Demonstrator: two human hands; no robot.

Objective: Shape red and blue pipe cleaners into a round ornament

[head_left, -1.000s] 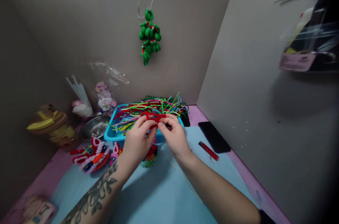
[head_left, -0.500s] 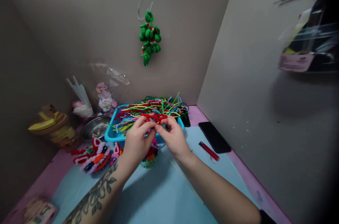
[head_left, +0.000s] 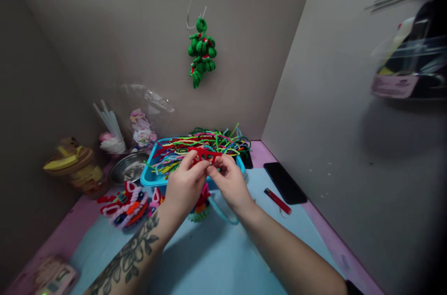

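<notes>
Both hands meet above the front edge of the tray, with fingertips pinched together. My left hand (head_left: 186, 181) and my right hand (head_left: 228, 178) hold a red fuzzy pipe cleaner piece (head_left: 204, 151), bent into a small openwork shape, between thumbs and fingers. Fingers cover part of it. Below the hands stands a colourful pipe cleaner figure (head_left: 199, 209), partly hidden by my left hand. A light blue curved strand (head_left: 223, 213) runs beside it, under my right wrist; where it starts is hidden.
A blue tray (head_left: 148, 177) heaped with coloured pipe cleaners stands behind. Left are a pink-and-red pipe cleaner animal head (head_left: 129, 206), a metal bowl (head_left: 117, 174) of beads and a brown pot (head_left: 84, 174). Right lie a phone (head_left: 284, 182) and a red lighter-like stick (head_left: 278, 201). A green ornament (head_left: 201, 53) hangs ahead.
My hands have turned the red piece slightly, showing more of its openwork. A light blue strand now shows under my right wrist. The whole view has shifted a little.
</notes>
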